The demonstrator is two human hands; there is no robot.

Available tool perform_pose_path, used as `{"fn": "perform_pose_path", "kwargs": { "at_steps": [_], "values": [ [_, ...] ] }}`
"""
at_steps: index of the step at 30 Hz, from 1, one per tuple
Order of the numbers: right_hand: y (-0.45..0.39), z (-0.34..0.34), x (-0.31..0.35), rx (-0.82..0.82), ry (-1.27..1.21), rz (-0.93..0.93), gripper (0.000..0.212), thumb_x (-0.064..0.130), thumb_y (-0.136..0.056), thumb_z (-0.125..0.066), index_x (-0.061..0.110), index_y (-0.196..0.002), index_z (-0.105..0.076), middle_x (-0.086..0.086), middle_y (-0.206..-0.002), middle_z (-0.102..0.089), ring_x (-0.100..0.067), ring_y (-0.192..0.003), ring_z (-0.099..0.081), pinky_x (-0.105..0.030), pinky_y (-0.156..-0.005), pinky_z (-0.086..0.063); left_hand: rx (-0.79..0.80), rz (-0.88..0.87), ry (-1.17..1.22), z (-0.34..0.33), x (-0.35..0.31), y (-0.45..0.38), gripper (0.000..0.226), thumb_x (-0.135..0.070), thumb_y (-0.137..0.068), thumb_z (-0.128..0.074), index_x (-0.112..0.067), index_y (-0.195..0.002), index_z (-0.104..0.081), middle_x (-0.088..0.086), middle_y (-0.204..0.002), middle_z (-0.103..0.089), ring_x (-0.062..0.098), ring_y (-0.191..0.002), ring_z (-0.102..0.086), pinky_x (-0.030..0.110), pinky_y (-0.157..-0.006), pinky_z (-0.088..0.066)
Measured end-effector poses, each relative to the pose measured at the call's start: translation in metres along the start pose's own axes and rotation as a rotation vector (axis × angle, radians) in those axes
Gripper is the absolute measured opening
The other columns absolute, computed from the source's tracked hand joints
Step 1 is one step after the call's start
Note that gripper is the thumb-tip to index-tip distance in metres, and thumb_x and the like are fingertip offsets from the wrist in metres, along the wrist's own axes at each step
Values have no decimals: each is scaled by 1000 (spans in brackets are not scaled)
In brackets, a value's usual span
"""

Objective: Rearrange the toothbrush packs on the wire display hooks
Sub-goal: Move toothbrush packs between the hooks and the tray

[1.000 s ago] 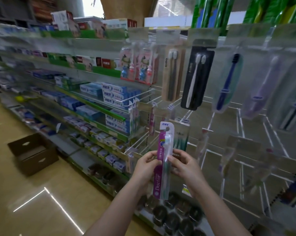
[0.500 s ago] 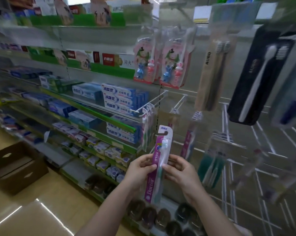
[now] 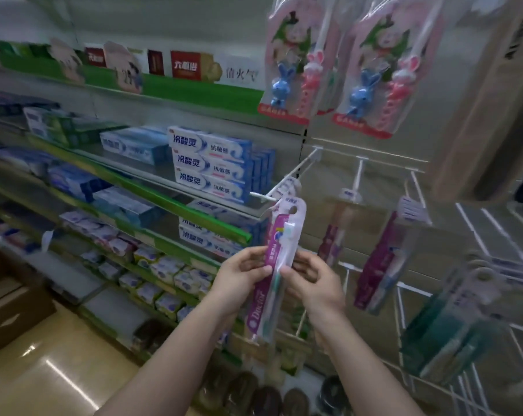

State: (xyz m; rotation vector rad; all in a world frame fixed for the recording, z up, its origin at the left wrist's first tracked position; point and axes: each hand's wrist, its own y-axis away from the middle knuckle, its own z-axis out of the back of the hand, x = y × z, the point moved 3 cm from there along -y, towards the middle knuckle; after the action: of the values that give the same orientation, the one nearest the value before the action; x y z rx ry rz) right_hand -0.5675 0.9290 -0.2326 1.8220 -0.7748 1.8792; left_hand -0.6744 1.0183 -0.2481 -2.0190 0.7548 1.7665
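Observation:
I hold a purple "Doctor" toothbrush pack upright in front of the wire display. My left hand grips its left edge and my right hand grips its right edge at mid height. The pack's hang hole sits just below the tip of a white wire hook that juts out toward me. Similar purple packs hang on hooks to the right. Two pink children's toothbrush packs with rabbit figures hang above.
Toothpaste boxes fill the green-edged shelves on the left. Teal packs hang at the lower right on the white wire grid. A brown cardboard box sits on the floor at the left. Dark round items lie on the bottom shelf.
The view has closed in on the display and shifted left. Both hands have kept hold of the purple pack and raised it toward the jutting hook.

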Motion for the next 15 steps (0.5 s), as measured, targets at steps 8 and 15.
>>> {"fn": "perform_pose_path", "kwargs": {
  "at_steps": [8, 15],
  "values": [
    [-25, -7, -11, 58, 53, 130, 25, 10, -83, -70, 32, -94, -66, 7, -98, -73, -10, -96, -68, -43, -89, -55, 33, -33, 76, 6, 8, -29, 29, -1, -88, -60, -22, -107, -63, 10, -104, -70, 23, -91, -67, 29, -68, -52],
    [-38, -16, -19, 73, 132, 128, 25, 9, -82, -69, 32, -91, -65, 8, -91, -72, -8, -90, -67, -45, -88, -54, -16, -30, 106, 14, 14, -36, 32, 2, -88, -58, -13, -117, -60, 12, -102, -68, 19, -82, -65, 23, -62, -53]
  ]
}}
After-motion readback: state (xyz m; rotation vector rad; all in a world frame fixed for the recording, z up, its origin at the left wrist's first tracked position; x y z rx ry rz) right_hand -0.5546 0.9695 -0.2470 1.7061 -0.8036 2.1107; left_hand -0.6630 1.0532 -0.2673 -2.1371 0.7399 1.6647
